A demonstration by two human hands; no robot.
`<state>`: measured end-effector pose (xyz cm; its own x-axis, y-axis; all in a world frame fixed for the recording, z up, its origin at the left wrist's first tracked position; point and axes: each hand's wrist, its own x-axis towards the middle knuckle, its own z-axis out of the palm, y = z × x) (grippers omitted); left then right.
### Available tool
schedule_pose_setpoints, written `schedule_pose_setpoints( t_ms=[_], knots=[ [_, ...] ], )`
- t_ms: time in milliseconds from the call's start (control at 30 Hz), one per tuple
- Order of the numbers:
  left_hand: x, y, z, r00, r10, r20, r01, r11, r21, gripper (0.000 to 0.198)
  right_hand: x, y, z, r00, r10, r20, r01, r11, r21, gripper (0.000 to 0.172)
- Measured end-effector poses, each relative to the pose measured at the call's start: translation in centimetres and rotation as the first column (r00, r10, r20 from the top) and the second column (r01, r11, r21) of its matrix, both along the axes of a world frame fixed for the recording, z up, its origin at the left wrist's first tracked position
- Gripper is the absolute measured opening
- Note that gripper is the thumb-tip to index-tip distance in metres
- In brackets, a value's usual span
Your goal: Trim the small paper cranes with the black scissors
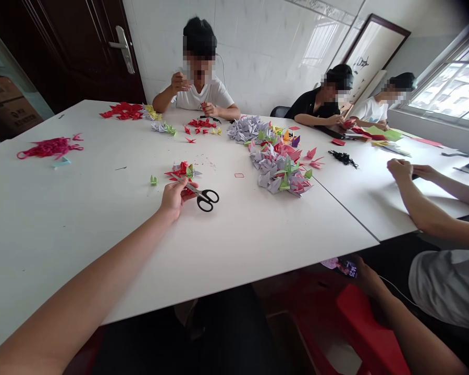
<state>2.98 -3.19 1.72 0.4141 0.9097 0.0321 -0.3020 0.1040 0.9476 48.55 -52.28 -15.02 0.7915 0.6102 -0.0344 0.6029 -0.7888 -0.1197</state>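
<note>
My left hand (175,198) is shut around black-handled scissors (198,191), holding them by the metal shank with the blades pointing up and left. Just beyond the blade tips lies a small cluster of red and lavender paper cranes (182,172). A stray green paper piece (153,180) sits to its left on the white table (82,234). My right hand (365,276) is below the table edge at the lower right, holding a smartphone (346,267) with a thin white cable running from it. The phone's screen faces up.
A large heap of lavender, red and green paper cranes (277,166) lies right of centre. Red paper pieces (121,110) and tangled pink string (50,147) lie to the left. Several co-workers sit around the table, one with both hands (404,169) on it nearby. A red plastic stool (359,333) stands below.
</note>
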Motion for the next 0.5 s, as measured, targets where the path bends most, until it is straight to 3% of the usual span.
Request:
schedule_pose_setpoints(
  t_ms=[167, 300, 433, 500],
  knots=[
    [0.1, 0.1, -0.1, 1.000, 0.014, 0.000, -0.014, 1.000, 0.006, 0.039, 1.2, -1.4, -0.8, 0.996, 0.011, -0.086, -0.016, 0.998, -0.064, 0.082],
    [0.1, 0.1, -0.1, 1.000, 0.020, 0.005, -0.020, 1.000, 0.003, 0.040, 1.8, -1.8, -1.5, 0.997, -0.037, -0.065, 0.032, 0.997, -0.077, 0.083],
    [0.0, 0.1, -0.1, 1.000, 0.012, 0.007, -0.012, 1.000, -0.008, 0.040, 1.3, -3.3, -3.5, 0.980, -0.201, 0.014, 0.201, 0.973, -0.111, 0.079],
    [-0.1, 0.1, -0.1, 1.000, 0.004, 0.007, -0.004, 1.000, -0.007, 0.041, 0.9, -4.8, -5.0, 0.938, -0.346, 0.029, 0.347, 0.929, -0.131, 0.070]
  ],
)
